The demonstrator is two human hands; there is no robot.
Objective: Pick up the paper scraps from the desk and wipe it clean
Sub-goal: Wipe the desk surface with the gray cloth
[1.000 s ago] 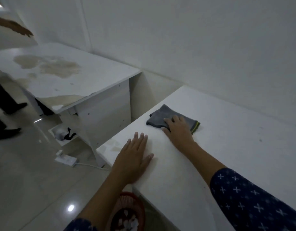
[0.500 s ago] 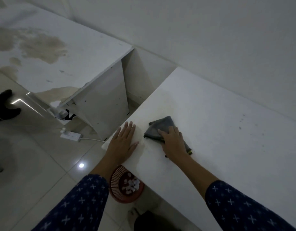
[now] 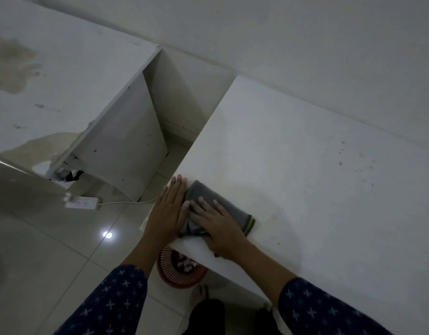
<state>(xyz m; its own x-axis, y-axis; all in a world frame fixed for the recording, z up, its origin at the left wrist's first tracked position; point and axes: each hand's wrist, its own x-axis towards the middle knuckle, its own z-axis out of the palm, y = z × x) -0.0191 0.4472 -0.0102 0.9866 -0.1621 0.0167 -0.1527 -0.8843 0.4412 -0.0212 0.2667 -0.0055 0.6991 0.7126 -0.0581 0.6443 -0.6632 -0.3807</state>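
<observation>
A folded grey cloth (image 3: 235, 211) with a yellow-green edge lies at the near left corner of the white desk (image 3: 317, 177). My right hand (image 3: 218, 226) presses flat on the cloth, fingers spread. My left hand (image 3: 168, 209) lies flat at the desk's left edge, fingers straight, touching the cloth's left side. Under the desk corner stands a red slatted basket (image 3: 177, 274) holding white paper scraps (image 3: 188, 264). Small dark specks mark the desk surface at the right.
A second white desk (image 3: 63, 88) with brown stains stands to the left, a gap between the two. A white power strip (image 3: 81, 203) with its cable lies on the glossy tiled floor. My foot (image 3: 200, 292) shows below the basket. The wall runs behind both desks.
My right hand has dragged the cloth toward the near left corner of the desk, up against my left hand. The view has tilted further down.
</observation>
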